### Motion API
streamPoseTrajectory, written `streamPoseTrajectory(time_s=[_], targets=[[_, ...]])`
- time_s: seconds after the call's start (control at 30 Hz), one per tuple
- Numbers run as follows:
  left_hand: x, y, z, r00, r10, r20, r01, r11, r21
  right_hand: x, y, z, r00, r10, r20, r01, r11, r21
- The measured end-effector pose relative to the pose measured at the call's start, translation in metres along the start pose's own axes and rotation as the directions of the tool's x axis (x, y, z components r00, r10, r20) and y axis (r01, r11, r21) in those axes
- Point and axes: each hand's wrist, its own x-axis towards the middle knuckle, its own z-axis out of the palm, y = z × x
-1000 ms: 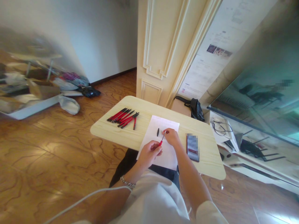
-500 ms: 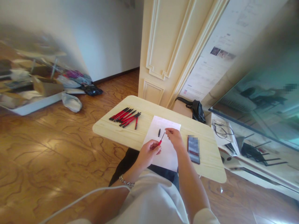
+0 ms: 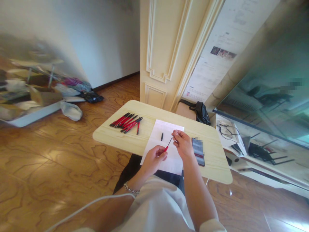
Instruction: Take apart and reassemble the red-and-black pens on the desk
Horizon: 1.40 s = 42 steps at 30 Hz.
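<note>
My left hand (image 3: 154,158) is closed around a red pen barrel (image 3: 166,149) above a white sheet of paper (image 3: 171,163). A thin dark refill (image 3: 170,141) sticks out of the barrel, slanting up to the right. My right hand (image 3: 183,144) pinches at the refill's upper end; whatever lies between its fingertips is too small to make out. On the paper, just beyond my hands, lies a black pen tip section (image 3: 162,136). Several red and black pens (image 3: 126,122) lie in a slanted row on the left part of the table.
The pale wooden table (image 3: 212,161) has rounded corners. A phone (image 3: 199,154) lies on it, right of the paper. Behind stand a cream panelled door (image 3: 164,38) and a black bag (image 3: 202,112). A white cable (image 3: 91,203) runs by my left forearm.
My right hand has shifted slightly to the right and turned at the refill's end. My left hand still holds the barrel. The whole view has moved a little.
</note>
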Motion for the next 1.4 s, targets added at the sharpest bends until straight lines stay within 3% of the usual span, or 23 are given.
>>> streamPoseTrajectory(time_s=[0.13,0.33,1.03,1.4], targets=[[0.0,-0.001,-0.001,1.0,0.001,-0.012,-0.001,1.0,0.006,-0.001,0.003,0.0,0.999,-0.004,0.032,0.005,1.0,-0.017],[0.0,-0.001,0.0,0.999,-0.024,-0.026,0.023,1.0,-0.013,-0.003,0.002,-0.002,1.0,-0.021,-0.017,0.019,0.993,-0.116],[0.0,-0.001,-0.001,1.0,-0.03,-0.006,0.03,0.999,-0.032,-0.002,0.001,-0.002,0.999,-0.02,-0.032,0.016,0.993,-0.12],[0.0,0.0,-0.003,0.998,-0.057,-0.03,0.056,0.998,-0.04,-0.008,0.013,-0.003,0.999,0.002,0.041,0.007,0.977,-0.211]])
